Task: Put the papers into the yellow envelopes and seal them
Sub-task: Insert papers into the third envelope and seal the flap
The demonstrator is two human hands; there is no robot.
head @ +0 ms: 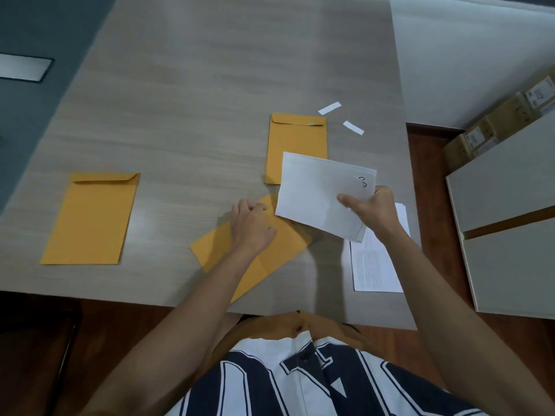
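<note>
My right hand [371,210] grips a folded bundle of white papers [315,190] above the table, thumb on top. A number is handwritten near its right edge. My left hand [250,226] rests on a yellow envelope [288,246] lying askew near the front edge, fingers curled at its upper end. A second yellow envelope [295,139] lies farther back, its flap folded down; the held papers cover its near corner. A third yellow envelope [93,219] lies flat at the left with its flap down.
A printed sheet stack [375,265] lies at the table's right front. Two white paper strips [329,108] [353,127] lie behind the far envelope. The wooden table [195,115] ends at a white cabinet [510,235] on the right. Cardboard boxes [495,127] stand beyond it.
</note>
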